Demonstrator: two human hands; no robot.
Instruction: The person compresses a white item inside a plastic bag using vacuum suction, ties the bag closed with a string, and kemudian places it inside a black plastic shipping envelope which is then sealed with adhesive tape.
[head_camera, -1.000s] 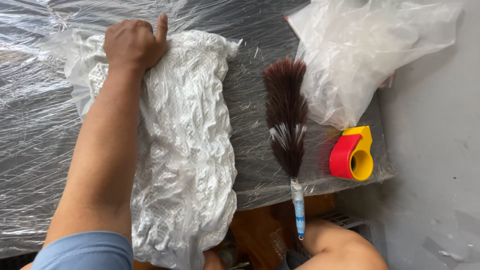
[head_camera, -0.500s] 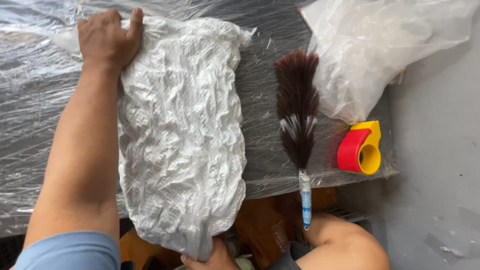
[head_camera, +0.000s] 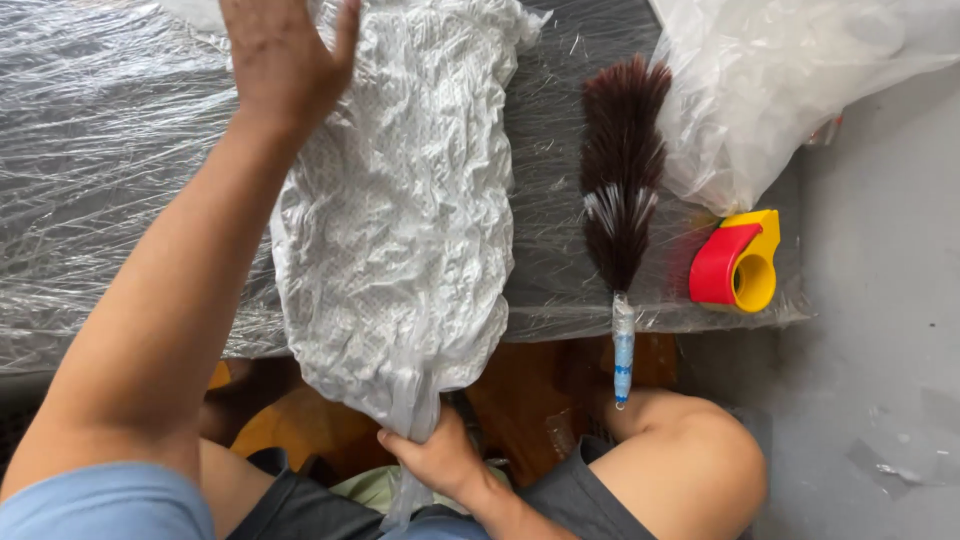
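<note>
Fingers of the right hand (head_camera: 440, 458) pinched tight round the gathered neck of a white crumpled plastic bag (head_camera: 400, 220), low at the table edge, between the person's knees. Bag runs up and away from those fingers, lying flat and lengthwise on the table (head_camera: 110, 180), which is covered in clear wrinkled film. A loose tail of the bag hangs below the grip.

Left hand (head_camera: 285, 60) at the far end of the bag: fingers spread fairly wide and flat, holding nothing, palm down over the bag's upper left corner. Whether the palm presses the bag or hovers just above it, cannot tell. Forearm crosses the table diagonally, beside the bag's left edge.

Beyond the bag, to the right of the left fingers: a dark feather duster (head_camera: 622, 180) with a pale blue handle, lying parallel to the bag, handle overhanging the table edge. Further right, a red and yellow tape dispenser (head_camera: 738, 262), just beside a heap of clear plastic sheeting (head_camera: 790, 80).
</note>
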